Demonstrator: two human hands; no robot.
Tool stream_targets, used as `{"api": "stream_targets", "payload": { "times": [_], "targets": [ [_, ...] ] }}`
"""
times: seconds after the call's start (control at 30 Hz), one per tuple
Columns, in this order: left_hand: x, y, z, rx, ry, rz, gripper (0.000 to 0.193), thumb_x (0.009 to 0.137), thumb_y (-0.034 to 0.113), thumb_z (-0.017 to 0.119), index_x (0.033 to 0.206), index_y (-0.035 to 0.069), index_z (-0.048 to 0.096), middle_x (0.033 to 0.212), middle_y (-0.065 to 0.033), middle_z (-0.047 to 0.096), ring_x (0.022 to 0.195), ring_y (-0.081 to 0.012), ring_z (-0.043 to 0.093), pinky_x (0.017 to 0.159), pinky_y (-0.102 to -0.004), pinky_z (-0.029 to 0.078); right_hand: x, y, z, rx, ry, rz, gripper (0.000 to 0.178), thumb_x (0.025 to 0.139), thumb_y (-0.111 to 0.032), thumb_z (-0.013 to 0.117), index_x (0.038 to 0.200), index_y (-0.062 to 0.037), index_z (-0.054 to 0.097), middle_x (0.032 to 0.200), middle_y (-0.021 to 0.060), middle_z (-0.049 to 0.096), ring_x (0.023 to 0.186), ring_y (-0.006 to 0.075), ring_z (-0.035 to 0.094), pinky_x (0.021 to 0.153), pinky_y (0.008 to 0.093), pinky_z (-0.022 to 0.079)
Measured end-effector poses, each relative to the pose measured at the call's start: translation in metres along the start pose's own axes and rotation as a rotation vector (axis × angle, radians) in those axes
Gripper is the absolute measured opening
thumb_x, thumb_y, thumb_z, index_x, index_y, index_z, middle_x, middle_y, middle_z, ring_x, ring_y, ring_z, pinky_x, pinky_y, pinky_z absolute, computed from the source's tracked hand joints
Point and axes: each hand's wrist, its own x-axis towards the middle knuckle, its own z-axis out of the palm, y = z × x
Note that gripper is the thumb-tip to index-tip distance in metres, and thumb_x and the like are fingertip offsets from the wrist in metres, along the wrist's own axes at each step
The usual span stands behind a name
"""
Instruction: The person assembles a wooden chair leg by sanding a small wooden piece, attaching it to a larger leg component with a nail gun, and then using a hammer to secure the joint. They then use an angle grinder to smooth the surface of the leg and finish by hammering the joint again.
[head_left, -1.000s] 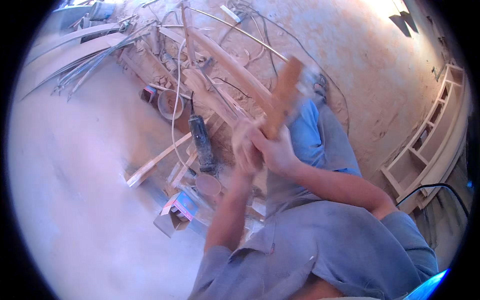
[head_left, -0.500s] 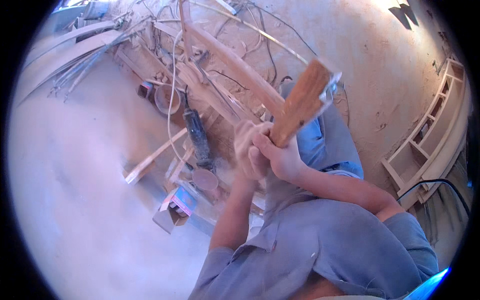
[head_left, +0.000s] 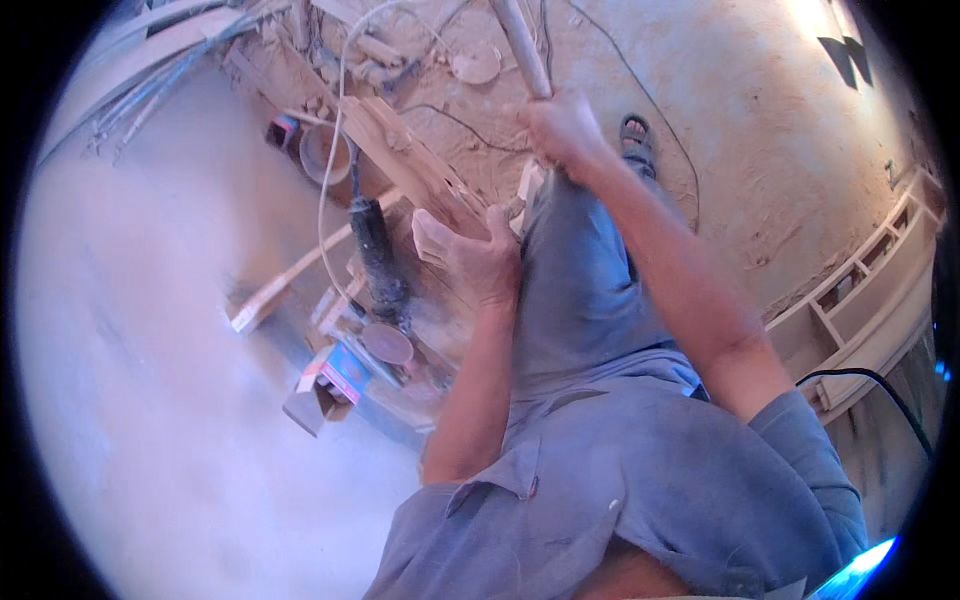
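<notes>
My right hand [head_left: 565, 132] is closed around a long wooden stick [head_left: 520, 42], which runs up past the top edge of the picture. Lower and to the left, my left hand [head_left: 475, 258] is open, thumb apart from the fingers, with nothing visible in it. Just beyond that hand lie rough wooden pieces [head_left: 405, 150] on the dusty ground. Left of it rests a dark, corded power tool [head_left: 378, 255] with a round disc [head_left: 387, 343] at its near end.
A small cardboard box [head_left: 322, 392] stands near the tool. Farther off are a round bowl [head_left: 324, 152] and a pale cord [head_left: 335, 190]. Thin wooden strips [head_left: 165, 55] lie far left. At right is a curved wooden frame with compartments [head_left: 850, 290], a black cable [head_left: 865, 373] beside it.
Both hands were together on the stick. My left hand has come off it and opened, moving lower left; my right hand has carried the stick up and away.
</notes>
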Motion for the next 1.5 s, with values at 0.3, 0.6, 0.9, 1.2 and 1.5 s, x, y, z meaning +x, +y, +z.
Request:
{"api": "stream_targets", "payload": {
  "times": [0.3,0.6,0.9,1.2,1.5],
  "targets": [
    [0.010,0.018,0.022,0.208,-0.097,-0.346,0.095,0.079,0.024,0.076,0.150,-0.017,0.028,0.140,-0.0371,0.044,0.131,-0.0501,0.042,0.114,-0.0536,0.034,0.094,0.088,-0.011,-0.575,-0.316,0.044,0.039,0.078,-0.030,0.075,0.100,0.0014,0.074,0.090,0.0203,0.074,0.088,0.0333,0.072,0.081,0.0424,0.056],
    [0.003,0.014,0.026,0.041,-0.065,-0.594,0.102,0.082,0.029,0.081,0.153,-0.015,0.024,0.153,-0.0358,0.037,0.144,-0.0471,0.036,0.121,-0.0495,0.029,0.103,0.144,0.028,-0.810,-0.516,0.072,0.041,0.085,-0.023,0.061,0.121,-0.0023,0.067,0.119,0.0258,0.070,0.113,0.0430,0.067,0.098,0.0516,0.052],
    [-0.001,0.020,0.022,-0.105,0.027,-0.644,0.101,0.078,0.028,0.084,0.153,-0.012,0.029,0.149,-0.0328,0.043,0.140,-0.0456,0.041,0.119,-0.0498,0.031,0.074,0.239,0.024,-0.891,-0.701,-0.009,0.033,0.084,-0.011,0.065,0.117,-0.0048,0.067,0.112,0.0249,0.070,0.110,0.0435,0.066,0.092,0.0483,0.052],
    [-0.071,-0.034,-0.019,-0.649,-0.011,-0.702,0.066,0.086,0.022,0.082,0.139,-0.009,0.056,0.128,-0.0217,0.065,0.116,-0.0316,0.065,0.103,-0.0374,0.049,0.024,0.205,-0.151,-1.108,-0.546,-0.140,0.030,0.090,-0.014,0.060,0.116,-0.0033,0.071,0.112,0.0226,0.072,0.108,0.0381,0.069,0.096,0.0438,0.053],
    [-0.158,0.007,-0.057,-0.278,-0.076,-0.753,0.068,0.086,0.029,0.078,0.140,-0.005,0.056,0.133,-0.0263,0.057,0.126,-0.0416,0.054,0.108,-0.0458,0.045,0.002,0.200,-0.556,-1.473,-0.284,-0.095,0.036,0.077,-0.005,0.068,0.113,-0.0005,0.070,0.089,0.0168,0.074,0.081,0.0252,0.072,0.070,0.0387,0.058]
  ]
}}
